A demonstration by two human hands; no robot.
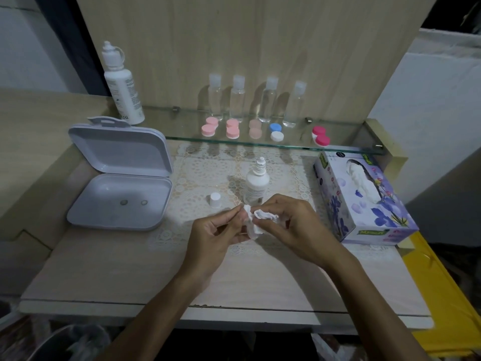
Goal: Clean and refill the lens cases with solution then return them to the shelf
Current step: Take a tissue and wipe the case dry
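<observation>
Both hands meet over the lace mat, working a crumpled white tissue (253,225). My left hand (216,230) pinches one end of it, and whatever small item sits inside is hidden by the tissue. My right hand (291,225) pinches the other end. Just behind them stands a small white solution bottle (256,182), uncapped, with its white cap (215,199) on the mat to the left. Several lens cases line the glass shelf (351,148): pink ones (209,127), a blue-and-white one (276,132) and a magenta one (321,136).
An open white plastic box (119,183) lies at the left with two small round things inside. A large white bottle (122,84) stands behind it. Several clear bottles (238,99) stand on the shelf. A floral tissue box (364,201) sits at the right.
</observation>
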